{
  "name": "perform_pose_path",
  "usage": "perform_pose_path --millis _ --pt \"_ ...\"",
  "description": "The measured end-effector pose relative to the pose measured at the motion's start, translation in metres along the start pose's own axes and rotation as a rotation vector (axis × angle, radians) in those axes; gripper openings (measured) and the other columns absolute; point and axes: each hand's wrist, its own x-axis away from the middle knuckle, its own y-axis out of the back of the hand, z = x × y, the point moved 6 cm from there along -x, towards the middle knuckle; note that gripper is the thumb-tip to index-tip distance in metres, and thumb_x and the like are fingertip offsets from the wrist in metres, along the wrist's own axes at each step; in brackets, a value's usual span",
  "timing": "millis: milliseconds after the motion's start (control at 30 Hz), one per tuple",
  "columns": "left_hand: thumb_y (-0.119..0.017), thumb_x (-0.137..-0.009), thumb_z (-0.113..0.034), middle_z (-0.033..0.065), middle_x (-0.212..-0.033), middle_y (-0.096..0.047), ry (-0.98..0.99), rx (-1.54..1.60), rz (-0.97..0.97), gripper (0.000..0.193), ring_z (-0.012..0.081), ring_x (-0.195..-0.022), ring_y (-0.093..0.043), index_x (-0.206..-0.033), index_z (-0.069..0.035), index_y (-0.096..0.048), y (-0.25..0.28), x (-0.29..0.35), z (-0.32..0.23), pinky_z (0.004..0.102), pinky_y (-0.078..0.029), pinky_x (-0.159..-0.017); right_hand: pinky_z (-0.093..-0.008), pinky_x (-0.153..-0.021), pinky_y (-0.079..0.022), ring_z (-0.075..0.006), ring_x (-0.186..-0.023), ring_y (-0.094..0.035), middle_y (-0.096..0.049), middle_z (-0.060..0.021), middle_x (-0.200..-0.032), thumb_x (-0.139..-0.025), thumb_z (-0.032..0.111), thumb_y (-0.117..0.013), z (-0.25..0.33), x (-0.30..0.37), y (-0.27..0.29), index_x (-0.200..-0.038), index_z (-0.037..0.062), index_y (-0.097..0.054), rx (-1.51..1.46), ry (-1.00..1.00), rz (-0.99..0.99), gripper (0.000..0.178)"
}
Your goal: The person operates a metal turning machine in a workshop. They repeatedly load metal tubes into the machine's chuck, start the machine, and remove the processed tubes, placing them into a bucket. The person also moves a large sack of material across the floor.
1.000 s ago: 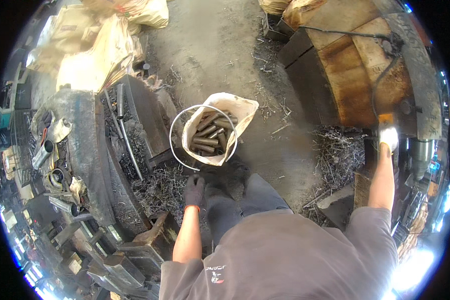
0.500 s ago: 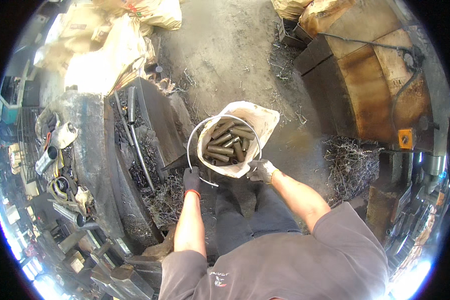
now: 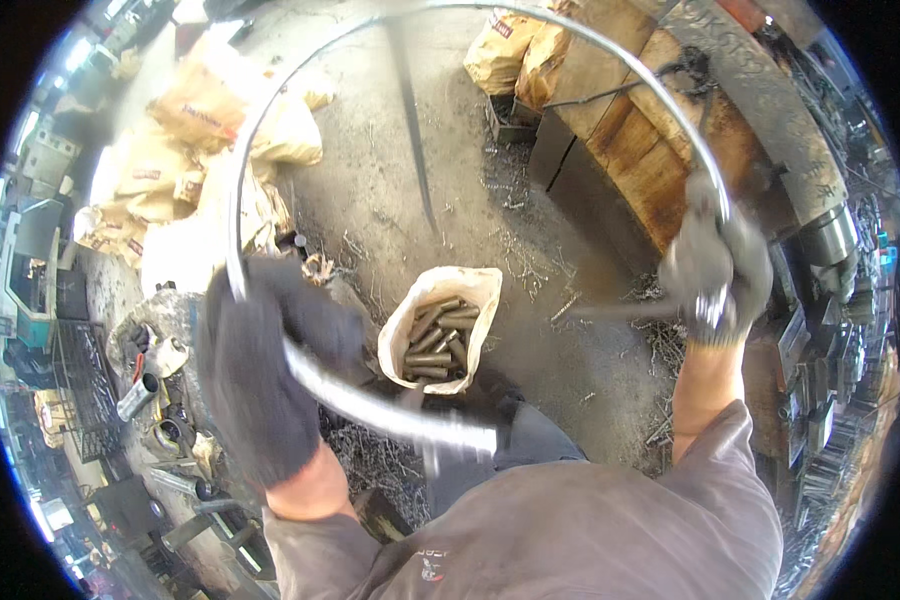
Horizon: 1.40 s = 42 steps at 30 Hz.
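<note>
Both gloved hands hold a large silvery metal hoop (image 3: 670,85) with a loose end, raised close to the camera. My left hand (image 3: 260,360), in a dark glove, is closed round its left side, just above the loose end (image 3: 450,430). My right hand (image 3: 720,265), in a greyish glove and blurred by motion, is closed round its right side. Below the hoop, on the floor in front of my legs, stands an open whitish sack (image 3: 490,290) with several short metal tubes (image 3: 430,358) inside. Neither hand touches the sack.
Filled pale sacks (image 3: 205,100) lie at the far left, and more sacks (image 3: 505,50) at the far right. A rusty, brown-stained machine cover (image 3: 640,140) stands on the right. Metal shavings (image 3: 370,455) litter the floor. Tubes and tools (image 3: 140,395) crowd the left side.
Both hands have lifted the hoop up from around the sack's top toward the camera and spread wider apart. The sack of tubes stays on the floor.
</note>
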Motion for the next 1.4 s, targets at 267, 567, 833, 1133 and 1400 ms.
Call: perform_pose_path --millis 267,567,833,1133,1400 --pt "-0.066 -0.099 -0.041 0.0103 -0.079 -0.070 0.122 -0.177 0.306 0.036 0.0177 -0.068 -0.066 -0.093 -0.005 -0.068 -0.104 -0.154 0.113 0.0305 -0.055 -0.070 -0.0258 -0.046 -0.038 -0.0088 -0.052 -0.049 -0.063 -0.0020 -0.074 -0.104 0.016 -0.056 -0.003 -0.118 0.140 -0.142 -0.0092 -0.051 0.449 -0.101 -0.238 0.046" --pt "-0.067 -0.100 -0.034 0.0207 -0.133 -0.070 0.307 -0.863 0.078 0.052 0.0317 -0.122 -0.067 -0.140 -0.002 -0.063 0.066 -0.039 0.366 0.0416 -0.050 -0.107 -0.0384 -0.078 -0.053 -0.0202 -0.087 -0.067 -0.073 -0.0082 -0.098 -0.098 0.021 -0.065 -0.265 -0.055 0.530 -0.106 0.0046 -0.075 0.921 -0.572 -0.735 0.021" --pt "-0.096 -0.071 -0.026 0.0262 -0.160 -0.044 0.785 -0.882 -0.062 0.122 0.0372 -0.145 -0.046 -0.166 0.001 -0.024 0.264 0.216 0.517 0.0430 -0.039 -0.121 -0.0312 -0.050 -0.048 -0.0169 -0.054 -0.058 -0.067 -0.0070 -0.077 -0.098 0.025 -0.071 -0.240 0.150 0.600 -0.092 0.0086 -0.067 0.706 -0.390 -1.154 0.018" --pt "-0.062 -0.106 -0.034 0.0189 -0.165 -0.044 0.755 -0.820 -0.277 0.071 0.0353 -0.149 -0.045 -0.166 -0.011 -0.032 0.289 0.180 0.625 0.0428 -0.038 -0.121 -0.0389 -0.096 -0.048 -0.0202 -0.108 -0.056 -0.063 -0.0071 -0.130 -0.094 0.032 -0.078 -0.499 0.106 0.464 -0.142 -0.0028 -0.055 0.899 -0.794 -0.654 0.064" --pt "-0.060 -0.104 -0.043 0.0207 -0.152 -0.056 0.440 -0.894 0.344 0.051 0.0387 -0.142 -0.051 -0.146 -0.013 -0.062 0.231 0.138 0.647 0.0465 -0.038 -0.120 -0.0393 -0.084 -0.057 -0.0267 -0.092 -0.073 -0.078 -0.0134 -0.107 -0.097 0.040 -0.065 -0.629 0.096 0.413 -0.117 0.0044 -0.076 1.275 -1.193 -0.212 0.043"
